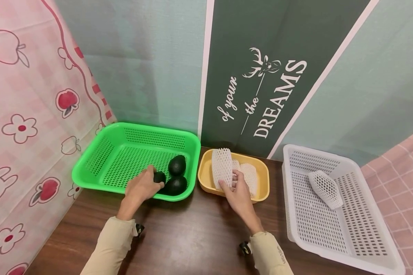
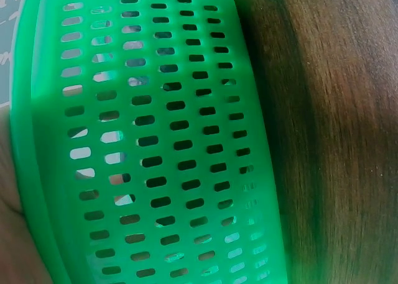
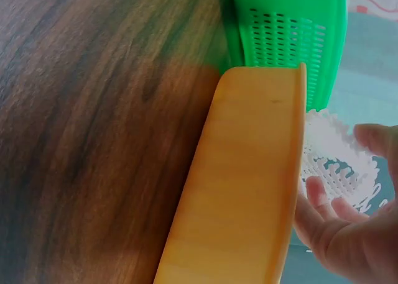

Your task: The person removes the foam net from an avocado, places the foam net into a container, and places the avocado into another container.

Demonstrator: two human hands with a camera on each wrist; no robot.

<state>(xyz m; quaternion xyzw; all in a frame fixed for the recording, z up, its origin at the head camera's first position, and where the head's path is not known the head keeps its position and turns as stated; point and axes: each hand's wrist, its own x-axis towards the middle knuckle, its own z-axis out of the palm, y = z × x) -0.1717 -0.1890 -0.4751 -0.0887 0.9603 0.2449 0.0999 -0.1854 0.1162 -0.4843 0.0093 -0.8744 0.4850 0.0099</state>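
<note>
In the head view my left hand [image 1: 142, 186] reaches into the green basket [image 1: 115, 127] and grips a dark avocado [image 1: 160, 177]. Two more dark avocados, an upper one [image 1: 177, 165] and a lower one [image 1: 176, 185], lie beside it at the basket's right end. My right hand [image 1: 239, 193] holds a white foam net sleeve [image 1: 222, 168] by its lower end, over the yellow tub [image 1: 263, 179]. Further foam net sleeves [image 1: 249, 176] lie in that tub. The right wrist view shows the sleeve's open mesh end [image 3: 339, 163] between thumb and fingers. The basket wall hides most of my left hand in the left wrist view.
On the right stands a white basket [image 1: 289, 198] with a plump foam net sleeve [image 1: 326, 190] in it; its contents cannot be made out. All containers stand on a dark wooden table [image 1: 189, 236]. Cloth hangings [image 1: 155, 76] rise behind and at both sides.
</note>
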